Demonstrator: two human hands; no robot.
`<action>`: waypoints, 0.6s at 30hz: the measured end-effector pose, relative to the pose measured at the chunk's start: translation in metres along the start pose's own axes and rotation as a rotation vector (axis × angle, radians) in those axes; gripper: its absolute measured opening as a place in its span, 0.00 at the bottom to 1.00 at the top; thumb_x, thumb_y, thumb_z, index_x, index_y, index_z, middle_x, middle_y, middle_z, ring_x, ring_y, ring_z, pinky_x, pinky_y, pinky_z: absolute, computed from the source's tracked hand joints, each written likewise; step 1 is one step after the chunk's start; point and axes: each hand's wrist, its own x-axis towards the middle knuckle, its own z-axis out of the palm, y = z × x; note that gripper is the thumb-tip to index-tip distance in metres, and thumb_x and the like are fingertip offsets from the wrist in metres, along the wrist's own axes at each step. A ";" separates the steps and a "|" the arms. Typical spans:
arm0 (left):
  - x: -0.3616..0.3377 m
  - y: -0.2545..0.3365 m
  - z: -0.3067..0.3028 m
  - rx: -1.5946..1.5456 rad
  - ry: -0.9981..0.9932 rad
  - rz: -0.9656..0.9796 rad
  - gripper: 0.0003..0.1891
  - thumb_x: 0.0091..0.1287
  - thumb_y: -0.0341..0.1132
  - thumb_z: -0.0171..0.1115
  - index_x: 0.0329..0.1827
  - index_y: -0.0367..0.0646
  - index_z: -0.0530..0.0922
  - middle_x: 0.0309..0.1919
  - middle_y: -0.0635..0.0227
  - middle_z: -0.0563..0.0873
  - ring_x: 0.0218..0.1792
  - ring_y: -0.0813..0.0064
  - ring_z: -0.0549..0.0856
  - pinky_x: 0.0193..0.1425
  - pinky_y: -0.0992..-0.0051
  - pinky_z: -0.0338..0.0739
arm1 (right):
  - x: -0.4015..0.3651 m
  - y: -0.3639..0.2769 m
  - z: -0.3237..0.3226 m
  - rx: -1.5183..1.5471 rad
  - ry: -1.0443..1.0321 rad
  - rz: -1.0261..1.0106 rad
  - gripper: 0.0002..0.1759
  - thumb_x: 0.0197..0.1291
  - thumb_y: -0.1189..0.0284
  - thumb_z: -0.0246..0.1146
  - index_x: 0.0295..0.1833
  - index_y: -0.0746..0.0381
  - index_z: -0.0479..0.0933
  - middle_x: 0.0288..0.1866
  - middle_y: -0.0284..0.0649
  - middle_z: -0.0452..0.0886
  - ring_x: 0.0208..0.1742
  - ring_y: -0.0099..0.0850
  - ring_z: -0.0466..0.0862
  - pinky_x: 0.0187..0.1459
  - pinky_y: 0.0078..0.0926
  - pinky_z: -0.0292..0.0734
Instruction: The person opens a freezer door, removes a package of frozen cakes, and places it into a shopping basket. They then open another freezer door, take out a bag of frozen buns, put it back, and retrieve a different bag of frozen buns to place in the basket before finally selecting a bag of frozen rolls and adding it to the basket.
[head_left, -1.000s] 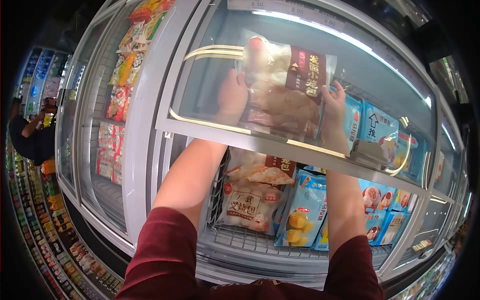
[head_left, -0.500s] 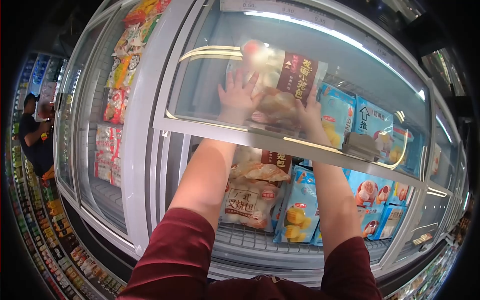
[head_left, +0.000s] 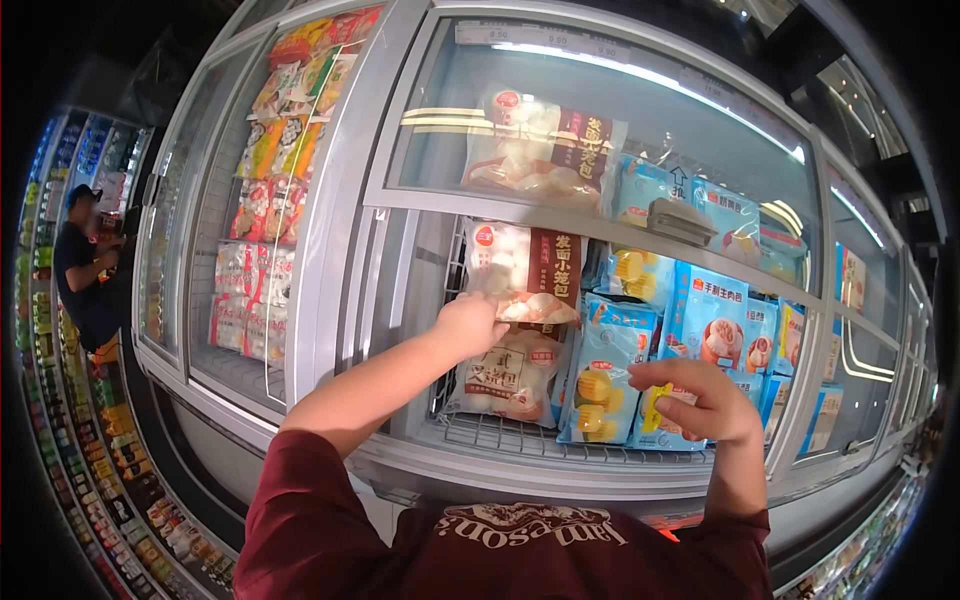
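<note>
My left hand (head_left: pixel 472 325) is closed on the lower left edge of a brown-and-clear bag of steamed buns (head_left: pixel 505 262) in the freezer's lower opening. Its fingertips are partly hidden by the hand itself. Another bun bag (head_left: pixel 510 378) stands right below, on the wire rack. My right hand (head_left: pixel 705 400) is open with its fingers a little apart, in front of blue bags (head_left: pixel 600 395) on the right. It holds nothing.
The freezer's sliding glass door (head_left: pixel 740 120), with a grey handle (head_left: pixel 682 222), covers the upper part. Behind it stands a similar bun bag (head_left: pixel 530 150). A wire rack (head_left: pixel 480 432) runs along the bottom. A person (head_left: pixel 85 260) stands in the aisle at left.
Both hands have come down from behind the glass. The left now grips a bun bag in the lower opening, while the right has moved off toward the blue bags. The view has shifted.
</note>
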 end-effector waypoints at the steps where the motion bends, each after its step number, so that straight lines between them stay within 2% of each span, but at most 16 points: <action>1: 0.011 -0.002 0.003 -0.068 -0.032 -0.095 0.23 0.55 0.46 0.57 0.46 0.35 0.72 0.49 0.49 0.73 0.49 0.53 0.74 0.50 0.64 0.71 | -0.001 -0.004 0.001 0.052 0.065 0.007 0.20 0.56 0.69 0.55 0.55 0.61 0.68 0.45 0.43 0.76 0.45 0.31 0.77 0.46 0.25 0.71; 3: 0.046 -0.028 0.030 -0.224 0.038 -0.322 0.25 0.54 0.49 0.58 0.45 0.35 0.73 0.47 0.49 0.75 0.47 0.53 0.76 0.49 0.66 0.71 | 0.034 0.038 0.016 0.018 0.207 0.009 0.19 0.57 0.68 0.54 0.54 0.63 0.69 0.45 0.45 0.76 0.45 0.32 0.77 0.46 0.26 0.71; 5: 0.074 -0.053 0.049 -0.481 0.108 -0.564 0.26 0.53 0.50 0.59 0.45 0.34 0.72 0.48 0.50 0.75 0.47 0.53 0.76 0.50 0.66 0.71 | 0.086 0.095 0.032 -0.037 0.385 0.139 0.22 0.56 0.66 0.55 0.55 0.64 0.68 0.47 0.46 0.75 0.46 0.33 0.77 0.47 0.26 0.71; 7: 0.083 -0.055 0.061 -0.469 0.113 -0.472 0.30 0.54 0.50 0.58 0.50 0.33 0.69 0.52 0.48 0.71 0.48 0.52 0.75 0.48 0.65 0.72 | 0.136 0.146 0.043 -0.028 0.495 0.199 0.25 0.55 0.64 0.57 0.56 0.65 0.66 0.47 0.48 0.74 0.47 0.35 0.76 0.48 0.27 0.70; 8: 0.085 -0.056 0.065 -0.461 0.117 -0.432 0.32 0.54 0.51 0.58 0.52 0.32 0.67 0.54 0.47 0.69 0.49 0.51 0.75 0.48 0.64 0.73 | 0.160 0.154 0.042 0.027 0.593 0.190 0.24 0.55 0.64 0.57 0.55 0.65 0.66 0.46 0.45 0.74 0.47 0.32 0.75 0.47 0.27 0.70; 9: 0.080 -0.052 0.070 -0.416 0.132 -0.471 0.33 0.53 0.50 0.59 0.54 0.32 0.64 0.56 0.48 0.66 0.49 0.52 0.75 0.50 0.64 0.72 | 0.180 0.161 0.041 0.091 0.683 0.189 0.24 0.56 0.63 0.57 0.55 0.65 0.66 0.46 0.43 0.74 0.47 0.30 0.75 0.46 0.26 0.71; 11: 0.076 -0.035 0.070 -0.314 0.176 -0.539 0.38 0.51 0.49 0.62 0.57 0.31 0.59 0.61 0.48 0.61 0.50 0.53 0.75 0.53 0.65 0.69 | 0.225 0.170 0.019 0.007 0.800 0.159 0.24 0.56 0.63 0.56 0.56 0.64 0.64 0.47 0.43 0.73 0.46 0.32 0.75 0.46 0.28 0.72; 12: 0.080 -0.035 0.081 -0.303 0.135 -0.558 0.47 0.50 0.48 0.63 0.64 0.32 0.46 0.64 0.45 0.52 0.49 0.54 0.76 0.52 0.66 0.71 | 0.244 0.173 0.009 -0.035 0.863 0.143 0.25 0.56 0.63 0.56 0.56 0.64 0.63 0.47 0.43 0.72 0.46 0.33 0.75 0.46 0.29 0.72; 15: 0.091 -0.046 0.105 -0.152 -0.040 -0.556 0.48 0.53 0.45 0.60 0.65 0.33 0.36 0.64 0.41 0.48 0.44 0.55 0.79 0.46 0.68 0.75 | 0.278 0.156 -0.006 1.165 0.899 0.061 0.26 0.56 0.62 0.57 0.56 0.63 0.61 0.47 0.44 0.71 0.45 0.36 0.75 0.46 0.35 0.72; 16: 0.102 -0.056 0.120 -0.100 0.040 -0.600 0.41 0.59 0.38 0.53 0.66 0.36 0.35 0.64 0.39 0.44 0.39 0.56 0.81 0.40 0.70 0.77 | 0.289 0.164 -0.017 1.345 0.870 0.039 0.46 0.53 0.64 0.61 0.65 0.59 0.35 0.56 0.51 0.59 0.49 0.41 0.73 0.42 0.37 0.74; 18: 0.112 -0.067 0.133 -0.015 0.000 -0.567 0.37 0.60 0.34 0.48 0.67 0.39 0.36 0.64 0.38 0.43 0.37 0.56 0.82 0.39 0.69 0.77 | 0.293 0.159 -0.022 1.258 0.947 0.160 0.46 0.52 0.67 0.61 0.65 0.59 0.35 0.56 0.50 0.59 0.48 0.41 0.73 0.42 0.37 0.74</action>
